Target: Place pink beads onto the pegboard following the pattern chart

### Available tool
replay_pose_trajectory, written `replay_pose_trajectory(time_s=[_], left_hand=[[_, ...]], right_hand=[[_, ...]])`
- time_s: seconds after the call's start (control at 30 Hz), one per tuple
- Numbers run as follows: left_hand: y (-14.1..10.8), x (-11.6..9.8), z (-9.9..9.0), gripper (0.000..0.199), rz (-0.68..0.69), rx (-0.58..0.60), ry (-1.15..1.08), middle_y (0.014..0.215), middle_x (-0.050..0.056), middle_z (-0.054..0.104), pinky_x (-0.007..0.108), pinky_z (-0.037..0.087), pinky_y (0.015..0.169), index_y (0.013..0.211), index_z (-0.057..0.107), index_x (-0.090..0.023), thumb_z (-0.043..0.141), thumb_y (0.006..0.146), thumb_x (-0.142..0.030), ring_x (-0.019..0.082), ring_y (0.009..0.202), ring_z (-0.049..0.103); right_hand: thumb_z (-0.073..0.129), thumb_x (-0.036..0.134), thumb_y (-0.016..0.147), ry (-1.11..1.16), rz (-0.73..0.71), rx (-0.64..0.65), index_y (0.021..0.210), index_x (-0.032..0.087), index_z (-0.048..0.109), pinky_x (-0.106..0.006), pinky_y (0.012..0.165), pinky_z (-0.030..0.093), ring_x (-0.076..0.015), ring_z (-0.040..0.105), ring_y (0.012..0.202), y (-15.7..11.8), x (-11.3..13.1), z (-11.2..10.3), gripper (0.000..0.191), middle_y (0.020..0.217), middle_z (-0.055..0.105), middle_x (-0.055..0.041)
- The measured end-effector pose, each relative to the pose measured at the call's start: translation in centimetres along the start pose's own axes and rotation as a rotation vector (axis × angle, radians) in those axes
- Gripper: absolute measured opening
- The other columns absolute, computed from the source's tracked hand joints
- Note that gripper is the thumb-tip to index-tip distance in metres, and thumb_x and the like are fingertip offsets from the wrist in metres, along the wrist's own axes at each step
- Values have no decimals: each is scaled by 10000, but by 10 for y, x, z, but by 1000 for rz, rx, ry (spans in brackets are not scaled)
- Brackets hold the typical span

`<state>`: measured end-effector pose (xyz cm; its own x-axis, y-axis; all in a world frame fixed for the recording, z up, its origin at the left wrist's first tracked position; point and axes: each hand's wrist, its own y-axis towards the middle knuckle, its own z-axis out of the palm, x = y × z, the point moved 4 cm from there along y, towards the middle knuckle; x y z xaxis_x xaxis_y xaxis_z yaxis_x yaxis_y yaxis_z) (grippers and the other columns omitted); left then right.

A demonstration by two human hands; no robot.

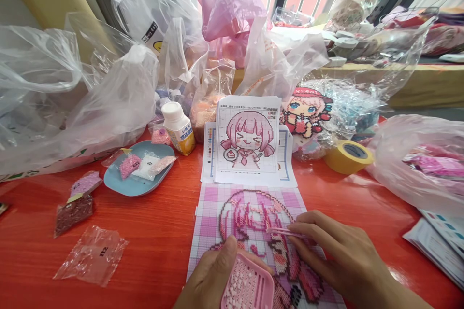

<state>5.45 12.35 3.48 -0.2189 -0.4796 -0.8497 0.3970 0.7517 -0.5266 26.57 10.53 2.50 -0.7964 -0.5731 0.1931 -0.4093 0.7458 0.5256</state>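
My left hand (213,273) holds a small pink tray (266,282) of pale beads, its thumb along the tray's left side. In my right hand (337,251) are pink tweezers (286,232), pinched between thumb and fingers. Their tips are over the upper middle of a bead picture on a pegboard (206,207). Pink, magenta and dark brown beads form a character's head there. Behind the board stands a printed pattern sheet (250,140) showing a pink-haired figure.
A blue plate (132,187) with bead packets, a white bottle (178,128) and loose bead bags (74,212) are on the left. Yellow tape (348,157), a finished bead figure (306,111) and papers (435,246) lie right. Plastic bags (134,82) line the back.
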Motion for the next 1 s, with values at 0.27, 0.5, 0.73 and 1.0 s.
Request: replay_pose_trajectory(time_s=[0.27, 0.5, 0.73, 1.0], left_hand=[[5, 17, 0, 618, -35, 101, -215, 781, 95, 717, 300, 485, 699, 984, 746, -134, 485, 854, -679, 228, 737, 639], [7, 27, 4, 616, -88, 129, -404, 879, 72, 670, 290, 481, 758, 1079, 719, -161, 602, 782, -687, 199, 819, 613], [9, 30, 8, 537, -97, 245, -583, 870, 71, 672, 324, 505, 803, 1187, 640, -166, 636, 834, -570, 203, 835, 661], [8, 33, 9, 571, -131, 245, -635, 896, 59, 672, 227, 463, 678, 1213, 601, -177, 675, 808, -573, 135, 755, 638]], right_hand=[[492, 177, 956, -17, -6, -10, 945, 189, 617, -158, 514, 474, -78, 646, 600, 2, 1, -1, 126, 788, 666, -12], [496, 171, 956, -28, -8, -22, 950, 183, 610, -163, 514, 471, -78, 644, 604, 1, 1, -1, 115, 794, 658, -11], [497, 201, 974, -31, -21, -145, 930, 191, 608, -173, 529, 482, -84, 654, 606, 9, 13, -17, 120, 743, 670, -5], [451, 224, 1000, 31, -110, -122, 884, 215, 612, -170, 511, 483, -79, 653, 568, 19, 27, -25, 198, 683, 680, 15]])
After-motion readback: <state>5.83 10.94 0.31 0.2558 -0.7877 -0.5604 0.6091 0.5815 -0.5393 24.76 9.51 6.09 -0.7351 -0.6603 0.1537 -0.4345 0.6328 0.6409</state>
